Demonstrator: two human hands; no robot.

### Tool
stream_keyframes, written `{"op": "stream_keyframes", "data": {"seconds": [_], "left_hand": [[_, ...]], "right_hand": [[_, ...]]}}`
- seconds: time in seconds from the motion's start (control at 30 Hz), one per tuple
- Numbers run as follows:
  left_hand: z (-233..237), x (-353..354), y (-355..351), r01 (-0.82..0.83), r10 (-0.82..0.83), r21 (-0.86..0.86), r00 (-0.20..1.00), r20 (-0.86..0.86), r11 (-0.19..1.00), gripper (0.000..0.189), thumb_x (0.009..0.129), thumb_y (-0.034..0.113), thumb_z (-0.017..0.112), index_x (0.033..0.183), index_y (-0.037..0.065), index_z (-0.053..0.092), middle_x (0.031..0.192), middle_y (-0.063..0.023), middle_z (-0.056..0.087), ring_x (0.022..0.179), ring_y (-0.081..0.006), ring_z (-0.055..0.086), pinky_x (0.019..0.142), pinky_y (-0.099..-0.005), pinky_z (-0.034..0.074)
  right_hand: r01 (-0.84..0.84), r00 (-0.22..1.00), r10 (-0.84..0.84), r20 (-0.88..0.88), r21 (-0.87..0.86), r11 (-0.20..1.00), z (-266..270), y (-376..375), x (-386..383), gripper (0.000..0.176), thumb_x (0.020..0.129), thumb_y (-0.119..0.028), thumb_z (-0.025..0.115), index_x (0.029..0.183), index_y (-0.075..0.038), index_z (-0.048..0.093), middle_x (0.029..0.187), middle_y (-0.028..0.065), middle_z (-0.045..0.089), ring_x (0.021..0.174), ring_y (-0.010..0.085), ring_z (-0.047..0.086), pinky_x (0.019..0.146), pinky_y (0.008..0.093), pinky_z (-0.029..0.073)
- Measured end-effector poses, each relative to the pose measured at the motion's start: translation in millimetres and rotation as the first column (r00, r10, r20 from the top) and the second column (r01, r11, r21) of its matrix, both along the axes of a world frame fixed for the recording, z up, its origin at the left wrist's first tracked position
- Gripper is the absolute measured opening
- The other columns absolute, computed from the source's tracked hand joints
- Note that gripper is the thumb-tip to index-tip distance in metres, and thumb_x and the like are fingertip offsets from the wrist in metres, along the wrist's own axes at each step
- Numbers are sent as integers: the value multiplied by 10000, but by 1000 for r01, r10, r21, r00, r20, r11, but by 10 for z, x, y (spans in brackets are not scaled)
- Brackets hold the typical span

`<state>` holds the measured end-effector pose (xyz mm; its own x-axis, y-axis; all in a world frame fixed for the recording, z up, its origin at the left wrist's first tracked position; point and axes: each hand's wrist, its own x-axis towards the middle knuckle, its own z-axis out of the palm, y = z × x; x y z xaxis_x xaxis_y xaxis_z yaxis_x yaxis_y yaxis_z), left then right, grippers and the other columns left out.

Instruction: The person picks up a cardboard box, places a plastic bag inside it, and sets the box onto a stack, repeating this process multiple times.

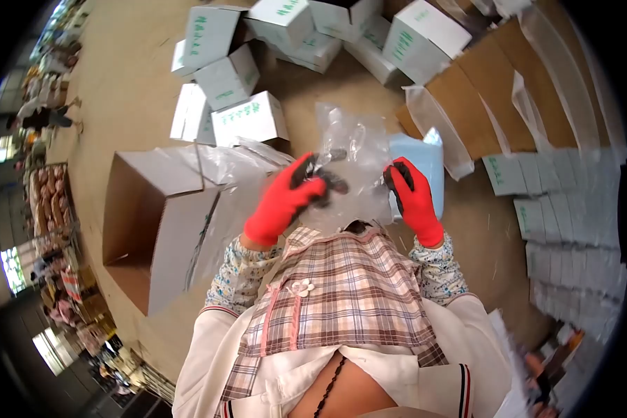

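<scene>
A clear plastic bag (355, 139) is spread between my two hands, in front of the plaid apron. My left hand (285, 198), in a red glove with black fingertips, is at the bag's left side with its fingers apart; they are slightly blurred. Gloved the same way, my right hand (412, 195) pinches the bag's right edge with curled fingers. Just behind and beside my right hand lies a light blue package (425, 153). Left of my left hand, crumpled clear plastic (240, 164) lies over the side of a large open cardboard box (164, 216).
White boxes with green writing (251, 118) stand in a cluster ahead. On the right are brown cardboard (474, 104) with plastic sheets and rows of grey-white packs (536, 174). A person (45, 118) and stacked goods (49, 198) are far left.
</scene>
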<state>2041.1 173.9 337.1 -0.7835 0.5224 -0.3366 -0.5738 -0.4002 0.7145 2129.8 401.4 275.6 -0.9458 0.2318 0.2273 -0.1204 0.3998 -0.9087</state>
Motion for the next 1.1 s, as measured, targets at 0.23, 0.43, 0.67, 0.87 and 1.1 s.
{"op": "stream_keyframes", "data": {"seconds": [0.23, 0.43, 0.67, 0.87, 1.1], "left_hand": [[-92, 249, -164, -139, -67, -436, 903, -424, 889, 777, 687, 1, 770, 1355, 1, 374, 1092, -35, 530, 836, -96, 534, 670, -225, 454], [-438, 236, -1001, -342, 342, 4, 938, 52, 940, 322, 926, 215, 540, 1206, 56, 526, 1051, -52, 601, 892, -151, 579, 812, -286, 467], [438, 360, -1947, -728, 720, -239, 680, -137, 642, 170, 930, 209, 527, 970, 64, 606, 674, 18, 518, 496, -70, 437, 450, -223, 321], [1375, 390, -1429, -239, 27, -639, 946, -323, 731, 340, 851, 165, 656, 1132, 7, 548, 866, -3, 602, 739, -62, 523, 625, -228, 424], [1304, 357, -2967, -813, -582, -259, 561, -589, -522, 413, 719, 29, 591, 1108, 159, 631, 1009, -115, 610, 894, -287, 580, 727, -356, 488]], "right_hand": [[-112, 947, 192, 257, -297, 948, 485, -811, -447, 178, 906, -90, 517, 1062, -6, 533, 936, 99, 599, 861, 171, 571, 804, 287, 444], [-313, 920, 367, -140, -825, 471, -106, -158, -783, 254, 964, -206, 475, 1142, -41, 547, 1107, 88, 598, 1052, 192, 570, 923, 303, 436], [-192, 838, -63, 542, 401, 896, -572, 1147, -1643, 582, 824, -355, 634, 1270, -16, 471, 1175, 174, 543, 1095, 284, 523, 920, 433, 416], [-799, 264, 962, 63, 573, 182, 1582, -1378, -1727, 412, 773, -214, 707, 1106, -20, 562, 1295, 144, 462, 1249, 318, 390, 1011, 407, 340], [-840, 424, 862, 277, 475, 261, 2330, -1675, -1786, 429, 798, -3, 589, 1221, -46, 530, 1006, 88, 633, 881, 169, 613, 772, 285, 488]]}}
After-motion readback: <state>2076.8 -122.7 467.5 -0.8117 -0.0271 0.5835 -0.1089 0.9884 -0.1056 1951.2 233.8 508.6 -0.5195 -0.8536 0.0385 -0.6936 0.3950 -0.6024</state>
